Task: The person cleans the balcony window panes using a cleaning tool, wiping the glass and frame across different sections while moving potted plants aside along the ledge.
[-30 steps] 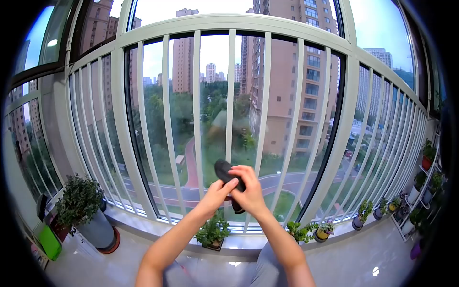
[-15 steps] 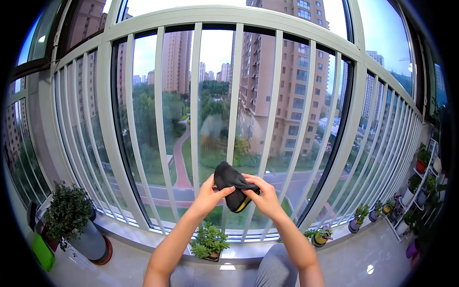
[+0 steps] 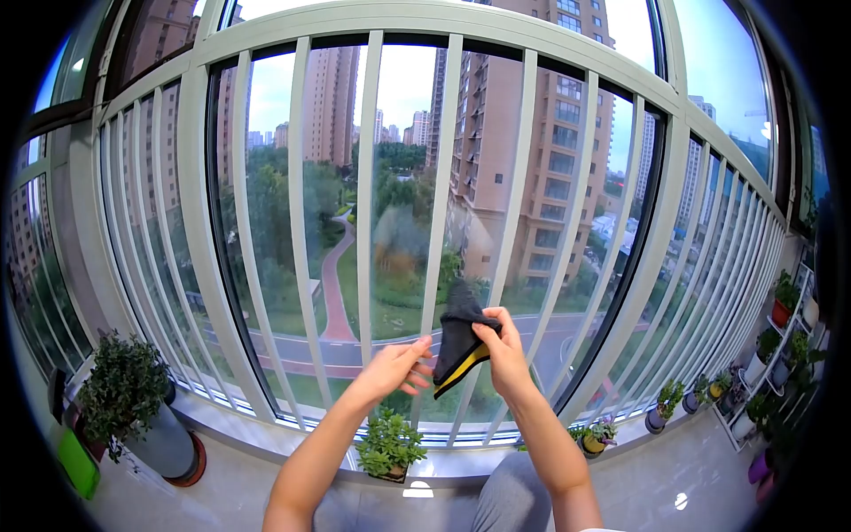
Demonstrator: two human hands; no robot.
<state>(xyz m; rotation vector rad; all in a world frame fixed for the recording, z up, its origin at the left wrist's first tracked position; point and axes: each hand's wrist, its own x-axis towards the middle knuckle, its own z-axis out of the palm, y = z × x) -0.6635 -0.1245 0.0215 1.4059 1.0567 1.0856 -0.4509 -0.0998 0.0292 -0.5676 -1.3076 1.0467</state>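
Left hand (image 3: 388, 371) withdrawn from black cloth (image 3: 459, 339), pale railing (image 3: 417, 16), shiny floor (image 3: 235, 496).

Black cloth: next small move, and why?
Probably bring the left hand in to pinch the lower end of the black cloth. Only the right hand visibly grips it, at its right side; the left is open beside it, and the lower end looks unsupported.

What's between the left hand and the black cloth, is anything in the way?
Nothing visible blocks the left hand from the black cloth, which the right hand holds close by. The pale railing bars stand behind them, not between.
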